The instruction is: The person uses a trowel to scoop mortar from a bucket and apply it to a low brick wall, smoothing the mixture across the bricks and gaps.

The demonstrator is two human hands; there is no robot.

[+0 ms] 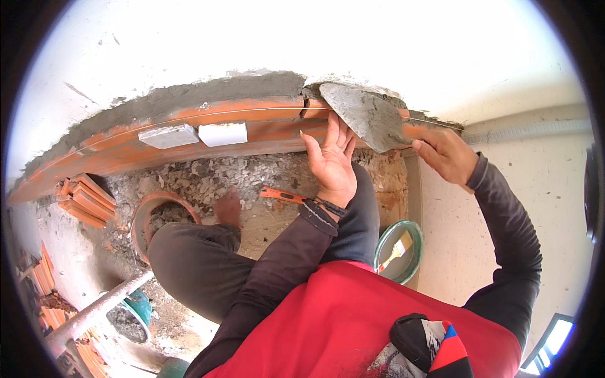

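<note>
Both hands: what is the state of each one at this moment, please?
Left hand: open, palm showing, fingers by the trowel; contact cannot be told.
Right hand: closed, holding the trowel.

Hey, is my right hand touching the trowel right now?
Touching. The head view shows the right hand closed around the trowel at its handle end, with the grey-smeared blade extending out to the left of the fist.

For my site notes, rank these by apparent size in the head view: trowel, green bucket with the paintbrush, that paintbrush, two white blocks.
1. Trowel
2. Green bucket
3. Left white block and right white block: too alike to rank
4. Paintbrush
</note>
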